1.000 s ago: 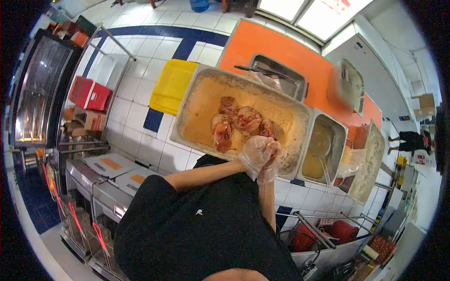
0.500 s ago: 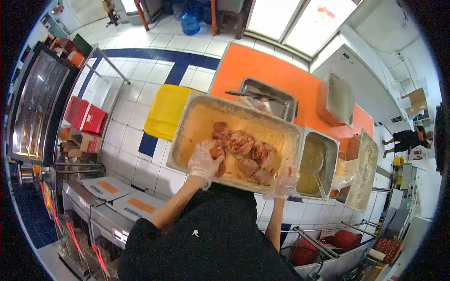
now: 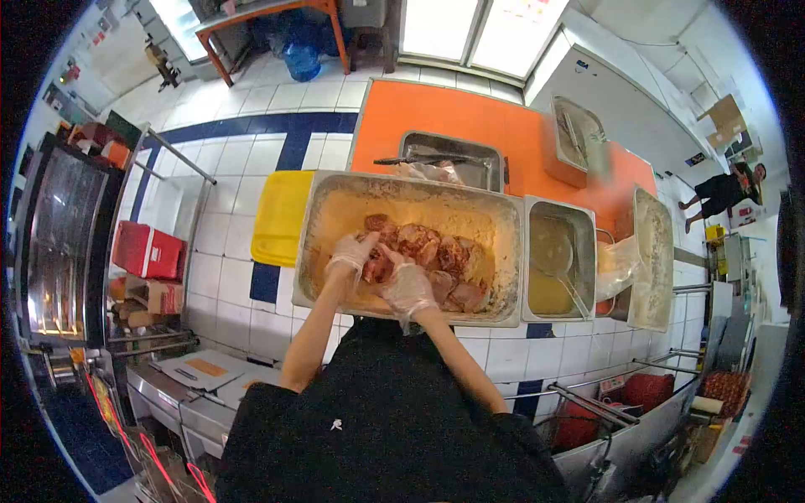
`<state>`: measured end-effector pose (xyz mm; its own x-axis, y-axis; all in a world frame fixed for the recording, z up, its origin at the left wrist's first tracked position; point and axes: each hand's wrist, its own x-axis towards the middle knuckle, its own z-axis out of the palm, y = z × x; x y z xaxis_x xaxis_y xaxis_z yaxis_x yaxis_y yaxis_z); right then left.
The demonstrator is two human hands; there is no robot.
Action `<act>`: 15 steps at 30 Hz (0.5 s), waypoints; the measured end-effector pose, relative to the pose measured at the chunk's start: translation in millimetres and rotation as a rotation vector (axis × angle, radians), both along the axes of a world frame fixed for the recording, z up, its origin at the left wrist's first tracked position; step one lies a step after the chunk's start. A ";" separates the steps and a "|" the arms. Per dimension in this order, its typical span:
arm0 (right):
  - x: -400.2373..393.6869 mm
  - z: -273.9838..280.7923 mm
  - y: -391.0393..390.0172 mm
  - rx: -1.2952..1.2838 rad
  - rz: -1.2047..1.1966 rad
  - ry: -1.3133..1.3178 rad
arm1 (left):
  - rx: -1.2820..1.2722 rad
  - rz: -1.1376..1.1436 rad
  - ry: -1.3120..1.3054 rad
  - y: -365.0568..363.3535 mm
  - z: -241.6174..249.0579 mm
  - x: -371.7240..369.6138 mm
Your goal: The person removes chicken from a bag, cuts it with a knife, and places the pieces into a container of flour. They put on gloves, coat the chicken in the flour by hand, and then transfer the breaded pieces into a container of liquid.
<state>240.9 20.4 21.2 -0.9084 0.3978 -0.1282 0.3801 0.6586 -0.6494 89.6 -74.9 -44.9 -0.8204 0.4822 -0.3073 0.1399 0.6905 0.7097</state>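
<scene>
- While both gloved hands meet in the left half of the large metal pan (image 3: 411, 181), one piece of raw meat (image 3: 375, 270) lies between them, the left hand (image 3: 350, 256) at its left and the right hand (image 3: 407, 285) at its right and near side.
- Both hands seem about equally close; the piece is partly covered, so its long axis is hard to judge.
- Left fingers curve inward, right fingers reach across toward them; whether either hand truly grips or only presses, I cannot tell.
- Beyond and to the right, other meat pieces (image 3: 459, 258) lie close together, slanting from the far left toward the near right.
- Under the meat spreads a yellowish powder (image 3: 495, 226), with bare powder along the pan's right end; the pan's long side runs across the person's front.
- Left of the pan sits a yellow board or lid (image 3: 281, 220); just to the right, a smaller pan (image 3: 549, 201) holds liquid and a strainer (image 3: 551, 256).
- An orange tabletop (image 3: 495, 126) stretches beyond, above white and blue floor tiles (image 3: 231, 193).
</scene>
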 end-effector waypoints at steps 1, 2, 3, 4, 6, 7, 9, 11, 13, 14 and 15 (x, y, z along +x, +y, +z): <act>-4.9 -13.7 -3.9 0.014 -0.020 -0.032 | 0.023 0.123 -0.189 -2.5 -11.6 -5.1; -10.5 -26.6 -2.9 0.030 -0.039 -0.066 | 0.049 0.245 -0.380 -2.9 -23.8 -8.5; -14.5 -33.4 2.7 0.034 -0.047 -0.056 | 0.053 0.236 -0.370 -3.3 -40.7 -7.3; -14.5 -39.7 9.7 -0.004 -0.055 -0.007 | 0.046 0.197 -0.230 -5.8 -59.6 -1.1; -16.7 -115.9 33.0 -0.012 0.008 0.059 | 0.148 0.066 0.045 -12.0 -66.6 7.4; -7.7 -106.4 40.6 -0.019 -0.008 0.045 | 0.141 0.052 0.029 -13.3 -48.8 16.3; 10.3 -58.1 52.5 0.072 -0.196 -0.026 | 0.535 0.031 -0.293 -13.4 3.9 30.4; 24.7 -26.0 66.2 0.163 -0.279 -0.047 | 0.503 0.011 -0.315 -7.2 12.6 34.1; 24.8 -24.7 75.3 0.262 -0.366 -0.063 | 0.201 0.032 -0.069 3.6 19.5 39.8; 26.5 -35.4 79.7 0.300 -0.230 -0.086 | 0.205 0.017 -0.078 7.3 18.4 41.6; 31.4 -40.9 82.1 0.334 -0.101 -0.113 | 0.364 0.021 -0.255 11.6 16.2 42.9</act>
<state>272.3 102.5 -19.7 -0.8501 0.5215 -0.0731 0.5108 0.7828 -0.3554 132.5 -63.3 -28.7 -0.7514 0.5803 -0.3142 -0.0824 0.3899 0.9172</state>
